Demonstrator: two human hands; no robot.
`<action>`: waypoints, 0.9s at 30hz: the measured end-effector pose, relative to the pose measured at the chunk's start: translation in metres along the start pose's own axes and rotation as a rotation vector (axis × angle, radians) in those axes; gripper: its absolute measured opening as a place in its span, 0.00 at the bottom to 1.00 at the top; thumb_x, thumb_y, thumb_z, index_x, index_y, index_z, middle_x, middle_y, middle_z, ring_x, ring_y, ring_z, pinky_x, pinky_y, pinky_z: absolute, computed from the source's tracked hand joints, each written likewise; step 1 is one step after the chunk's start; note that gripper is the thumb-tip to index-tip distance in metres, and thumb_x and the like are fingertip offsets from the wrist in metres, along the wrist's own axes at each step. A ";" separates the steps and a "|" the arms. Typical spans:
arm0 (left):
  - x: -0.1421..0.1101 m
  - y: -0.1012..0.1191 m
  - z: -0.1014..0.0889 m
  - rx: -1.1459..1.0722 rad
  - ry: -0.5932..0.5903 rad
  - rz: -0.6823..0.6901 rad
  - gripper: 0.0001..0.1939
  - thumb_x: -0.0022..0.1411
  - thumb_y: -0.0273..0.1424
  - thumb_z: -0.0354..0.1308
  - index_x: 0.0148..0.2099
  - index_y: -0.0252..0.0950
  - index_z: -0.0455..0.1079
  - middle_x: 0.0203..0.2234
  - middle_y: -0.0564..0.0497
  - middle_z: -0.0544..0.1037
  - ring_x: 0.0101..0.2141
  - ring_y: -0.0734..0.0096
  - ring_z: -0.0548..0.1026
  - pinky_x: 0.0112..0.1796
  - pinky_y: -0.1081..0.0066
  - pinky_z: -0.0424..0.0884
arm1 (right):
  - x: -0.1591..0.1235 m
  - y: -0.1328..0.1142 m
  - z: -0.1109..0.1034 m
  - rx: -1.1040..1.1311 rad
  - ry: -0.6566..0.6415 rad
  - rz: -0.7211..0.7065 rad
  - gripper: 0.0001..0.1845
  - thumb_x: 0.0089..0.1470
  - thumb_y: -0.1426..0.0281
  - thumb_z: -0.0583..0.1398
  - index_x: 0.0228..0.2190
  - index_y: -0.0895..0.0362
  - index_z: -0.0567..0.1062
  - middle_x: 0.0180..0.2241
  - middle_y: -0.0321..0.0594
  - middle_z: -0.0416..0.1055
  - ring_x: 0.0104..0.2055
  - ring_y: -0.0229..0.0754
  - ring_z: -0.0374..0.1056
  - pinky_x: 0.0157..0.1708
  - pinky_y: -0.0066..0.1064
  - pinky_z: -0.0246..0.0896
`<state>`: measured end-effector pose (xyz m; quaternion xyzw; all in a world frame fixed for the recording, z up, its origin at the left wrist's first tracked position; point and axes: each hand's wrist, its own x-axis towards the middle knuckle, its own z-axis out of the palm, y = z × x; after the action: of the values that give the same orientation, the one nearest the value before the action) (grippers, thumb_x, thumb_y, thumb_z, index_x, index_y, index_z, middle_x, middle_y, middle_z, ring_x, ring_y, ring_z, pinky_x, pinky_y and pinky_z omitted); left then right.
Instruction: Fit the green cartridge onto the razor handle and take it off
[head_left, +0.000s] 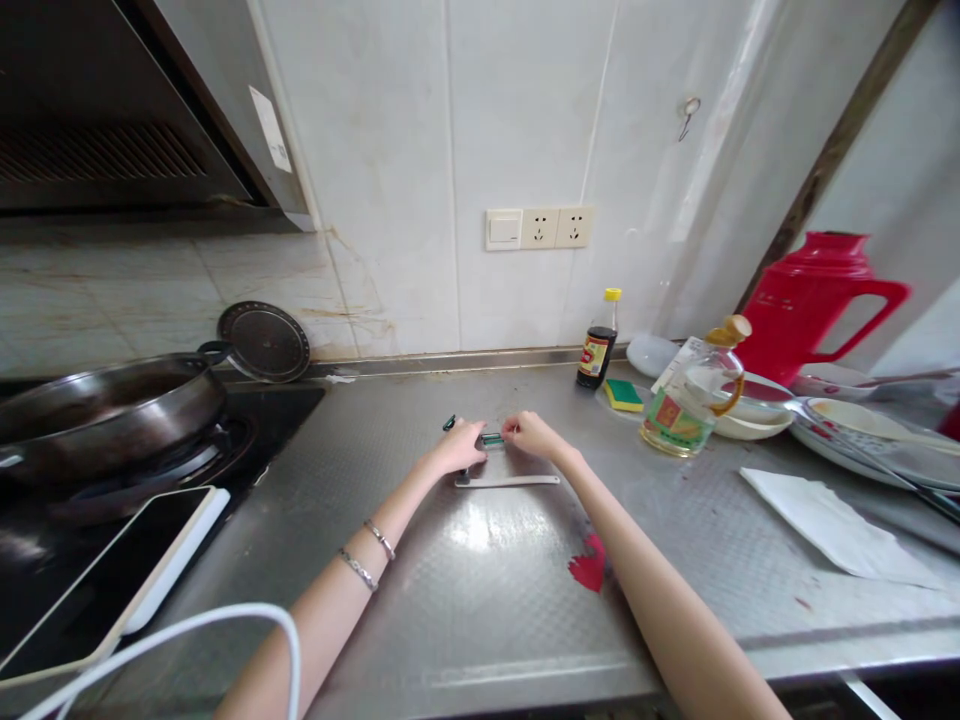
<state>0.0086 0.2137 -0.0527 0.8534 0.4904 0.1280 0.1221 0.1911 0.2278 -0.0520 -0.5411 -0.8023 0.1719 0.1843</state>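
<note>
My left hand (459,449) and my right hand (531,434) are close together over the steel counter. Between their fingertips is a small, slim dark green piece (492,439), with my right fingers pinched at its right end. My left fingers curl at its left end; how far they wrap round it is partly hidden. Another short dark green piece (449,423) shows just beyond my left hand. Just in front of both hands lies a slim white handle (514,482) with a dark part at its left end. The exact kind of these small things is too small to make out.
A steel pan (112,405) sits on the black stove at left, near a phone-like device (105,580) and a white cable (225,610). At right are a soy sauce bottle (597,345), sponge (624,395), oil jug (686,405), red thermos (810,300), dishes and a white napkin (832,525).
</note>
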 end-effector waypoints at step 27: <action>-0.002 0.002 0.001 0.043 0.015 -0.023 0.25 0.48 0.32 0.58 0.50 0.33 0.66 0.37 0.42 0.73 0.43 0.60 0.70 0.39 0.72 0.65 | -0.008 -0.015 -0.004 -0.148 0.005 0.045 0.12 0.48 0.73 0.55 0.29 0.57 0.79 0.31 0.45 0.76 0.34 0.42 0.69 0.29 0.25 0.54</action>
<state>0.0096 0.2113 -0.0537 0.8492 0.5036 0.1225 0.1012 0.1840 0.2152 -0.0426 -0.5715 -0.8000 0.1148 0.1420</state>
